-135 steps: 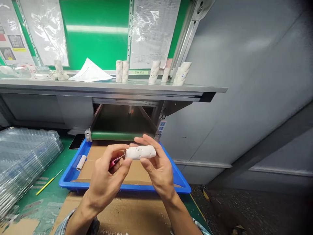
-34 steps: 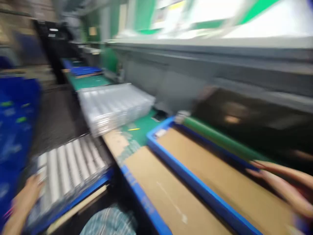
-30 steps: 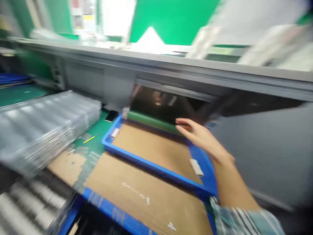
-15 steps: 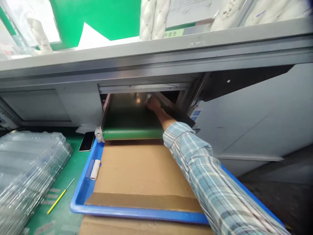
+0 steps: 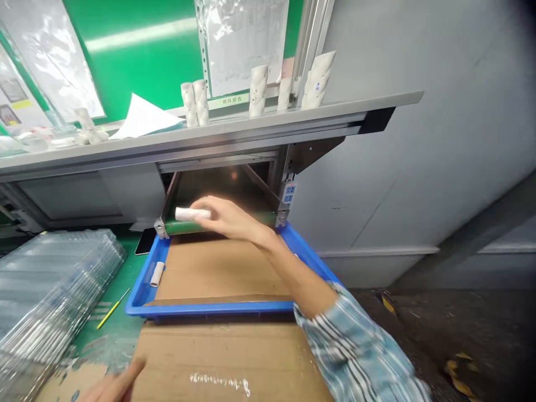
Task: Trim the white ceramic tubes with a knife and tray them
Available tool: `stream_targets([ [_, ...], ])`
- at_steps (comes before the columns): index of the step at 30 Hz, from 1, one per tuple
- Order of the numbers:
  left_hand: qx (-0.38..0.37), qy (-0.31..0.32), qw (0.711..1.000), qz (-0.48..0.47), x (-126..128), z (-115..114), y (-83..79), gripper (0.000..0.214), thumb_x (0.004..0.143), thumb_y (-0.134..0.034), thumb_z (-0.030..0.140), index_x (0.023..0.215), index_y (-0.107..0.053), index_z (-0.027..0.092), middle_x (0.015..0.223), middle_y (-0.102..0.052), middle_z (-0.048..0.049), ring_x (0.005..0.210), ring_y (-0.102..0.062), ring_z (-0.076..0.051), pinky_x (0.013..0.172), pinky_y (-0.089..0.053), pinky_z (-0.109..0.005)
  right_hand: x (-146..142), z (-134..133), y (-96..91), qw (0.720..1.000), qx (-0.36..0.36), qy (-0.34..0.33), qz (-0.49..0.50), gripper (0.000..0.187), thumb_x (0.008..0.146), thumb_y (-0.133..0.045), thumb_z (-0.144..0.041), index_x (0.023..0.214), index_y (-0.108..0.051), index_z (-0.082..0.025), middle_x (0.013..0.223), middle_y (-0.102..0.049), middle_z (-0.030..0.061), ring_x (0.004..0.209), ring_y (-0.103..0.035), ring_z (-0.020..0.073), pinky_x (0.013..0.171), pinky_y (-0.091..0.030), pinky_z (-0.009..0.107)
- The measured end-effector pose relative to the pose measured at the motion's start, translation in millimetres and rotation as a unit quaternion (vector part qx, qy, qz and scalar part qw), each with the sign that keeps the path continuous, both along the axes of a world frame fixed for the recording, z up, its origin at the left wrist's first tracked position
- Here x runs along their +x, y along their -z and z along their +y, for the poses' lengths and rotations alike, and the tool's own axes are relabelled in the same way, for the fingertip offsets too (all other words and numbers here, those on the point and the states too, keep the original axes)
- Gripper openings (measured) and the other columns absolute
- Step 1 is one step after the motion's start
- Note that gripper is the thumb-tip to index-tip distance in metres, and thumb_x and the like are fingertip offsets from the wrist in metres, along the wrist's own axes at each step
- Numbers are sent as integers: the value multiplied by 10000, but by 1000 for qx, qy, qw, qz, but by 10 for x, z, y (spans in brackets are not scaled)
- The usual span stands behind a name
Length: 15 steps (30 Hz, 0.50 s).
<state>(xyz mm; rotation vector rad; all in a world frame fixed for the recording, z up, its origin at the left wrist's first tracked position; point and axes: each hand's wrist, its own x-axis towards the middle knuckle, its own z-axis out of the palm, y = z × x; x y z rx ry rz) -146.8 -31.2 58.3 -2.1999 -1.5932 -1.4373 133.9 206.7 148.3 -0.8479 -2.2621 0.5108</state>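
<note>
Tray rim [image 5: 301,243] just below right hand [image 5: 230,220]

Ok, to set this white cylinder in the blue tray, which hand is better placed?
Probably the right hand: it grips the white cylinder near the blue tray. The left hand lies low by the cardboard, mostly unseen.

bright, even light is seen; a glare streak is cast on the green board [image 5: 138,40] high above the grip of the right hand [image 5: 230,219], dim shadow is found under the shelf [image 5: 209,137] behind it, and the left hand [image 5: 111,388] is blurred at the bottom edge.
</note>
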Motion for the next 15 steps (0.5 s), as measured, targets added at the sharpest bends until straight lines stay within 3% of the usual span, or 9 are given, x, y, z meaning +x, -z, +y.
stream_targets([
  [3,-59,45,996,39,250,267,-316,512,982,-748,392,1490,-683,391,873,-811,37,535,-667,-117,489,-493,-219,308,-537,126,984,-59,-20,167,325,1036,-679,-366,1330,-730,-237,1291,-770,68,1123,-728,233,927,-586,353],
  [6,-162,109,981,-13,681,769,-652,683,999,-738,404,1628,-508,266,916,-790,20,525,-600,-100,532,-490,-203,462,-875,284,944,-151,-27,291,419,928,-837,-472,1269,-729,-254,1196,-800,51,1037,-760,232,910,-622,364],
  [8,-175,186,964,-75,976,1028,-774,552,992,-755,440,1471,-633,196,880,-771,-7,624,-649,-120,581,-502,-200,506,-986,356,923,-169,-30,344,414,882,-892,-494,1169,-732,-241,1146,-803,52,1012,-765,225,898,-632,350],
  [11,-149,255,945,-140,1268,1198,-778,346,1006,-759,474,1180,-740,175,797,-726,-15,686,-665,-138,617,-501,-207,563,-1021,405,893,-183,-45,408,408,870,-914,-484,1140,-741,-233,1116,-804,54,1004,-779,216,869,-649,325],
  [15,-144,270,935,-180,1358,1229,-669,342,1017,-771,467,1208,-738,185,807,-717,-11,704,-662,-133,642,-506,-209,659,-988,408,879,-195,-54,431,402,860,-929,-464,1158,-782,-237,1083,-834,49,1017,-804,225,908,-671,328],
])
